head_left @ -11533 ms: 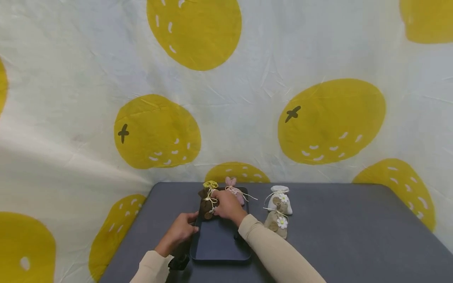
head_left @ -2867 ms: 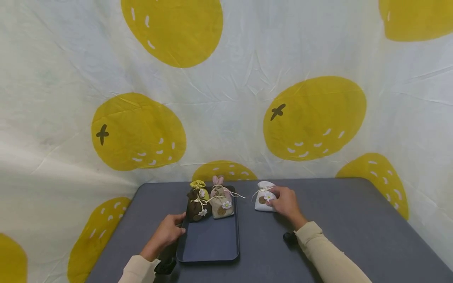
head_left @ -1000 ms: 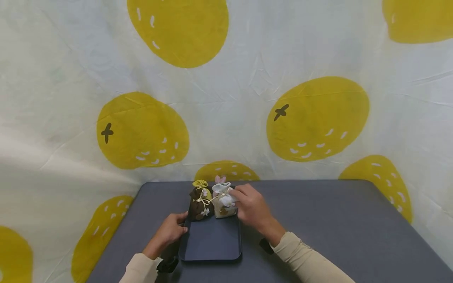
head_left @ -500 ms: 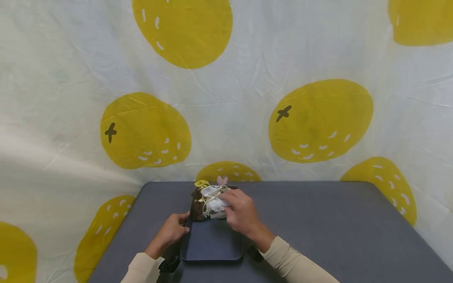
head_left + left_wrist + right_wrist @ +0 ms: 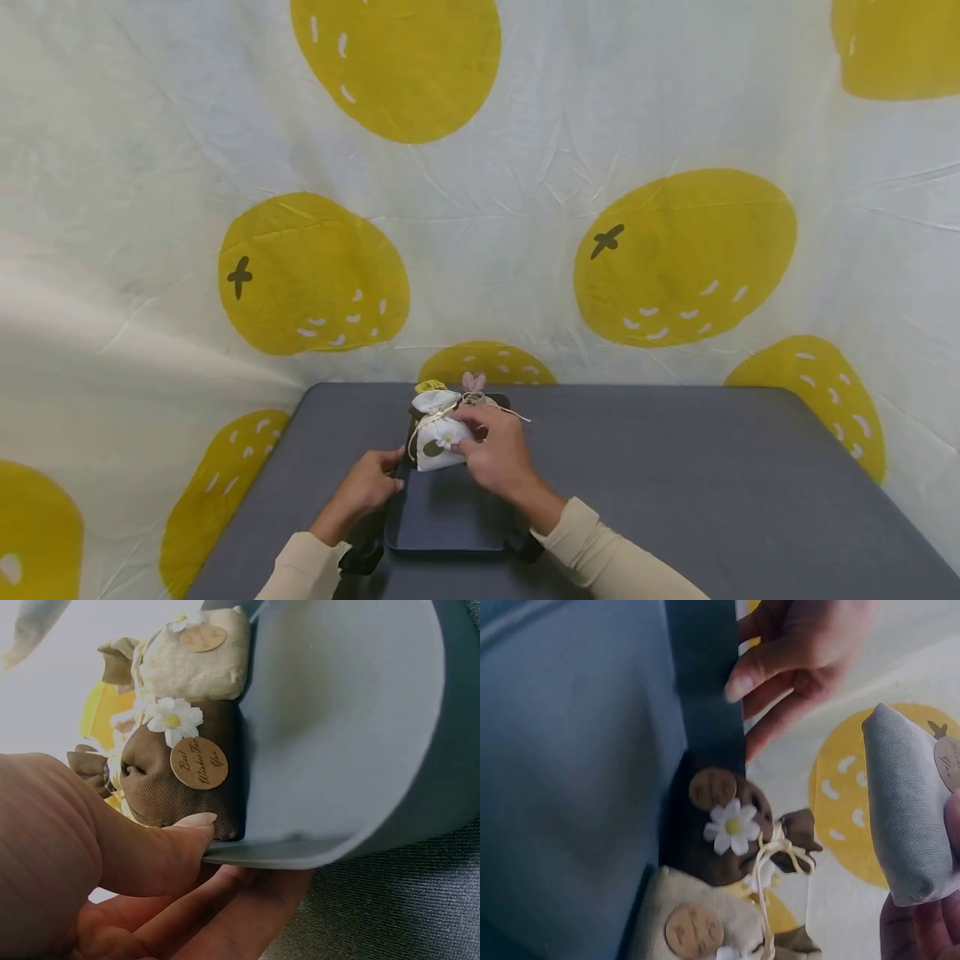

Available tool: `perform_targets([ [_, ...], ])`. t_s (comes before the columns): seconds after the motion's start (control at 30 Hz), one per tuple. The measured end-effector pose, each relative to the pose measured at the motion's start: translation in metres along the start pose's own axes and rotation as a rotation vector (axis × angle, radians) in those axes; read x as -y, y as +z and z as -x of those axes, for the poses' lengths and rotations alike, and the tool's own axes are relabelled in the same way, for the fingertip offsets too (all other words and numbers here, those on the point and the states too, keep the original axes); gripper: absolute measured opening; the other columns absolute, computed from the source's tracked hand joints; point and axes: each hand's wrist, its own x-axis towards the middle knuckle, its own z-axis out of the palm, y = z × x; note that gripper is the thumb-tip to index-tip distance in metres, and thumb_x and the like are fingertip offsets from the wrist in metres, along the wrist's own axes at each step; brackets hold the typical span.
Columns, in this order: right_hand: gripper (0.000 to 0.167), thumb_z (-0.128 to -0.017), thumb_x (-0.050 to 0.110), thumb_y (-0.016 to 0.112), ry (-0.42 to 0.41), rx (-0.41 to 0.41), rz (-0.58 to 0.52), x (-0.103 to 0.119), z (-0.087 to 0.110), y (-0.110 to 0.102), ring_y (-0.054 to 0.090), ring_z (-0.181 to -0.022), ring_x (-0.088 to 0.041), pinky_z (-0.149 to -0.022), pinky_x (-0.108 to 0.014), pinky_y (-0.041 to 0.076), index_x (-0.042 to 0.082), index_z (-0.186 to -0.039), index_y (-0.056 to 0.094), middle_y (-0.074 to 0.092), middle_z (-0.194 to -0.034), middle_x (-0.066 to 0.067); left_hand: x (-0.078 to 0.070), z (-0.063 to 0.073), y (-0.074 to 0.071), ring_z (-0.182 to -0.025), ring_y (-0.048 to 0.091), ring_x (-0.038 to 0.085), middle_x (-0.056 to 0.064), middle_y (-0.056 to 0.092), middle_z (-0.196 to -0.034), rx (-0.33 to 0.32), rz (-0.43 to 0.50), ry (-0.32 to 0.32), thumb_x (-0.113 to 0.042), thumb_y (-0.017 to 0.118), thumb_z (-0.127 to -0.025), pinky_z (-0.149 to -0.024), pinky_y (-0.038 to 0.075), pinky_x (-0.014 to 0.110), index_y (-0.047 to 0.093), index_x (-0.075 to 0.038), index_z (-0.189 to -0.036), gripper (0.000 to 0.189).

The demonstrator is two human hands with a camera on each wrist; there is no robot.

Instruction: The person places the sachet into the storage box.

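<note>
My right hand (image 5: 498, 454) holds a white drawstring sachet (image 5: 430, 432) by its side, above the far end of a dark tray (image 5: 450, 521). This sachet has a cream cord, a daisy and a round tag. My left hand (image 5: 365, 485) grips the tray's left rim, thumb inside and fingers outside. In the left wrist view a brown sachet (image 5: 150, 791) sits in the tray close to that thumb, with a beige sachet (image 5: 214, 671) beside it. Behind them stand a yellow sachet (image 5: 431, 386) and a pink sachet (image 5: 474, 382), mostly hidden in the head view.
The tray lies on a dark grey table (image 5: 652, 475). A white cloth (image 5: 495, 250) printed with yellow fruit hangs behind the table's far edge. Black wrist cameras, one a dark shape (image 5: 362, 558) under the left wrist, sit close over the tabletop.
My right hand has lifted the white sachet off the table at the right and carried it left over the tray, now in front of the brown sachet. The left hand stays on the rim.
</note>
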Motion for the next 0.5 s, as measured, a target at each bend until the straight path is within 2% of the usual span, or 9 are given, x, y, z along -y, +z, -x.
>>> perform_targets([
  [0.1,0.034,-0.073,-0.011,0.080,0.111,0.012,-0.070,0.0043,-0.0009,0.0011,0.070,-0.079,-0.016,-0.068,-0.024,0.058,0.010,-0.099,0.081,0.079,-0.093,-0.006,-0.0015,-0.0001,-0.0001,-0.132,0.062,0.041,0.025,0.064,-0.140,-0.010,-0.004,0.008,0.011,0.071,-0.076,-0.091,0.053,0.034,0.060,0.009,-0.140,0.064],
  [0.2,0.032,-0.074,-0.009,0.081,0.172,0.021,-0.098,0.0052,-0.0016,0.0022,0.071,-0.078,-0.016,-0.069,-0.024,0.058,0.010,-0.099,0.081,0.079,-0.092,-0.006,-0.0024,-0.0007,-0.0004,-0.132,0.062,0.040,0.025,0.065,-0.140,-0.018,-0.020,0.009,0.010,0.072,-0.076,-0.094,0.053,0.038,0.061,0.009,-0.139,0.064],
  [0.33,0.029,-0.075,-0.007,0.081,0.192,0.034,-0.091,0.0034,-0.0008,0.0041,0.070,-0.078,-0.014,-0.071,-0.023,0.058,0.009,-0.099,0.081,0.080,-0.093,-0.006,-0.0007,-0.0012,0.0000,-0.132,0.062,0.041,0.025,0.065,-0.140,-0.012,-0.027,0.010,0.010,0.072,-0.077,-0.096,0.054,0.043,0.060,0.009,-0.139,0.064],
  [0.5,0.029,-0.074,-0.008,0.081,0.198,0.040,-0.089,-0.0001,0.0009,0.0067,0.071,-0.077,-0.013,-0.070,-0.024,0.058,0.008,-0.099,0.081,0.080,-0.093,-0.007,0.0021,-0.0006,0.0014,-0.132,0.061,0.042,0.026,0.063,-0.141,-0.005,-0.042,0.038,0.009,0.070,-0.077,-0.094,0.054,0.038,0.059,0.011,-0.139,0.063],
])
